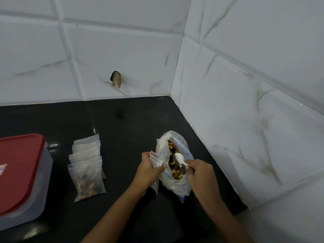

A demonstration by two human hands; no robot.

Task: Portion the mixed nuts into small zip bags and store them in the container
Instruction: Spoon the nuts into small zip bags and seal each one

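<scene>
My left fingers (147, 160) grip a small zip bag (156, 160), crumpled in my fist and touching the left edge of the large open bag (177, 187) of mixed nuts (177, 173) on the black bench (133, 123). My right fingers (190, 162) pinch the handle of a white plastic spoon (179, 157), whose bowl lies on the nuts inside the large bag. Well to the left lies an overlapping row of filled small bags (87, 174). Beyond them, at the left edge, the container (44, 174) stands with its red lid (19, 169) on.
</scene>
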